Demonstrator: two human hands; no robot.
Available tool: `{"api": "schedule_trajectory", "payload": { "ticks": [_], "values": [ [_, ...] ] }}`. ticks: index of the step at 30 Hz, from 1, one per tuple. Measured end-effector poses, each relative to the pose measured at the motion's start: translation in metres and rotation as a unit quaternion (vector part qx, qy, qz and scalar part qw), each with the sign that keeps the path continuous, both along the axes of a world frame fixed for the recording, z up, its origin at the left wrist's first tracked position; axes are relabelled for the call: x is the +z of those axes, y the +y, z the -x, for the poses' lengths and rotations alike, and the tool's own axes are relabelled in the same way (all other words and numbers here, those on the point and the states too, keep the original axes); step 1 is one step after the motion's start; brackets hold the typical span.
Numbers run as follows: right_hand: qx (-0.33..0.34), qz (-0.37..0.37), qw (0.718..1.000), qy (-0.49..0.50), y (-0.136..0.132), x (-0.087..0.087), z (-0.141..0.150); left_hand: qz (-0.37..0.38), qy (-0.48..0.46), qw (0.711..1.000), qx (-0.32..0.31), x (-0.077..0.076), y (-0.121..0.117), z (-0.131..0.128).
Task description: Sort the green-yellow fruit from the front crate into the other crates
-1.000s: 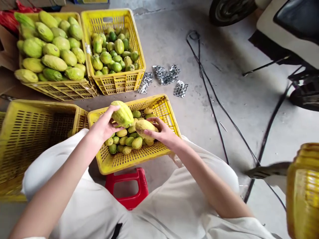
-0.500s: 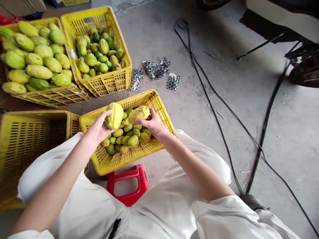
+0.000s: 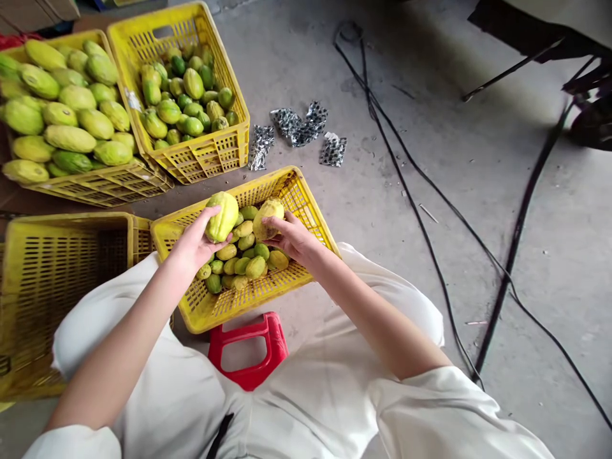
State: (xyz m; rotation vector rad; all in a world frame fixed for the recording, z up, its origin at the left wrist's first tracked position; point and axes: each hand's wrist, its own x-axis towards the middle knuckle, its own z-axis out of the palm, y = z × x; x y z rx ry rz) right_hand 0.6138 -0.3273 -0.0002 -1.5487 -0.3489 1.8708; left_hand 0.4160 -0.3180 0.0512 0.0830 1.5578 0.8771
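Above the front crate, two hands hold one fruit each, side by side with a gap between the fruits. The left hand is partly closed: thumb over the near upper side of the ribbed fruit, fingers beneath it. The ribbed fruit is yellow-green. The right hand is partly closed around the yellow fruit, with fingers on its right and lower sides. The yellow fruit is held upright, with a slight tilt.

Below both grips, the front crate is yellow plastic with slotted walls. It contains small fruits, green to yellow, in a pile; its rim lies at an angle to the person's knees. A red stool shows between the front crate and the white trousers.

To the left is the side crate, its slotted inner walls visible. Beyond it, the far left crate is heaped above its rim with large fruits. Just beside this is the rear crate, which holds green and yellow-green fruits below its rim.

On the floor, foil pieces lie to the right of the rear crate. Black cables run across the right side. At upper right, part of a vehicle is visible.
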Motion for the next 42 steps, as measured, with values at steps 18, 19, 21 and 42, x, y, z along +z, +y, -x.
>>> {"api": "schedule_trajectory", "payload": {
  "ticks": [18,19,21,42],
  "values": [
    [-0.019,-0.111,0.992,-0.056,0.005,0.002,-0.018,-0.12,0.077,0.989,0.045,0.0,0.009,0.015],
    [-0.023,-0.122,0.991,-0.053,0.006,0.003,-0.018,-0.121,0.077,0.988,0.055,-0.001,0.01,0.017],
    [-0.021,-0.145,0.988,-0.042,0.008,0.005,-0.018,-0.122,0.059,0.988,0.073,-0.001,0.01,0.019],
    [0.042,-0.171,0.984,0.03,0.024,0.021,-0.008,-0.132,0.009,0.988,0.078,-0.001,0.015,0.022]
  ]
}}
